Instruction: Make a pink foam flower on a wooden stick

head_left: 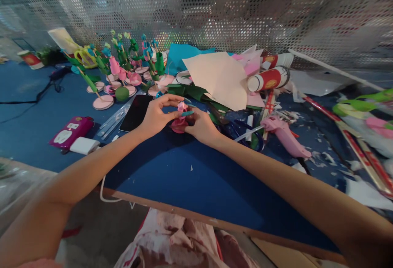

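Note:
Between my hands, just above the blue tabletop, is a small pink paper figure (179, 126) with a narrow teal strip (188, 113) across its upper part. My left hand (158, 114) curls over it from the left, thumb and fingertips closed at its top. From the right, my right hand (201, 125) pinches its lower part and side, hiding some of it. A black phone (135, 113) lies beside my left hand. Blue-handled scissors (242, 130) rest to the right of my right hand.
Paper flower models on round bases (103, 102) crowd the back left. Paper sheets (217, 77) and paper cups (268, 78) lie behind my hands. A pink glue gun (285, 135) sits at right among scraps. A purple box (72, 132) and white charger (84, 146) lie left.

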`<state>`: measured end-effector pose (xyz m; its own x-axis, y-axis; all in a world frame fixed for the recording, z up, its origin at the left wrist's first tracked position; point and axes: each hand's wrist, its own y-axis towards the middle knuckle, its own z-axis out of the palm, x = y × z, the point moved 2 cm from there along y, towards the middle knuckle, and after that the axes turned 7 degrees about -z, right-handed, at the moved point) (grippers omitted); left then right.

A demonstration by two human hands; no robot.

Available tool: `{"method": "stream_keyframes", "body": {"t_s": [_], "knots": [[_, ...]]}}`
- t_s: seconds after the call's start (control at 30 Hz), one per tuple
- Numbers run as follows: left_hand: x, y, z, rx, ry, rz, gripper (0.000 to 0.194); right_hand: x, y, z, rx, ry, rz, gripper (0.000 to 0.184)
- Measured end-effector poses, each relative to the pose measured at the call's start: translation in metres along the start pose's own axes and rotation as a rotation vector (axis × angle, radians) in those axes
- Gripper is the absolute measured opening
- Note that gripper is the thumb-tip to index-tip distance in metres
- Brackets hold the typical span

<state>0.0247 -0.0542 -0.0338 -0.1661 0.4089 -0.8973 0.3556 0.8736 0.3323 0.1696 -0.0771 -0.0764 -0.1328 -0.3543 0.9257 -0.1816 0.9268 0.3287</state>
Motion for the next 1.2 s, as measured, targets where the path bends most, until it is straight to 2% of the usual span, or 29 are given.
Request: {"method": "stream_keyframes", "body": {"t_s": [0.17, 0.33, 0.5, 0.67, 0.8, 0.97, 1.07, 1.2], "knots": [[0.002, 0.000, -0.001, 0.003, -0.044, -0.027, 0.039, 0.001, 0.001, 0.002, 0.045, 0.143, -0.012, 0.043], [0.004, -0.002, -0.001, 0.008, -0.081, -0.063, 0.044, 0.003, 0.001, 0.001, 0.063, 0.051, -0.002, 0.049], [0.006, -0.003, -0.001, 0.118, -0.181, -0.077, 0.049, 0.002, 0.000, 0.001, 0.078, 0.024, -0.009, 0.055], [0.009, -0.002, -0.004, 0.230, -0.189, -0.048, 0.058, 0.004, -0.001, 0.000, 0.093, -0.014, -0.065, 0.047], [0.012, -0.002, -0.004, 0.198, -0.119, 0.005, 0.058, 0.012, -0.001, 0.001, 0.142, -0.105, -0.076, 0.036], [0.015, -0.003, -0.003, 0.134, -0.080, 0.035, 0.050, 0.018, -0.001, 0.000, 0.113, -0.277, -0.083, 0.038], [0.016, -0.003, -0.004, 0.108, -0.060, 0.055, 0.047, 0.016, -0.002, -0.002, 0.103, -0.367, -0.033, 0.034], [0.017, -0.004, -0.003, 0.149, -0.037, 0.049, 0.050, 0.014, -0.003, -0.002, 0.122, -0.323, 0.011, 0.031]]}}
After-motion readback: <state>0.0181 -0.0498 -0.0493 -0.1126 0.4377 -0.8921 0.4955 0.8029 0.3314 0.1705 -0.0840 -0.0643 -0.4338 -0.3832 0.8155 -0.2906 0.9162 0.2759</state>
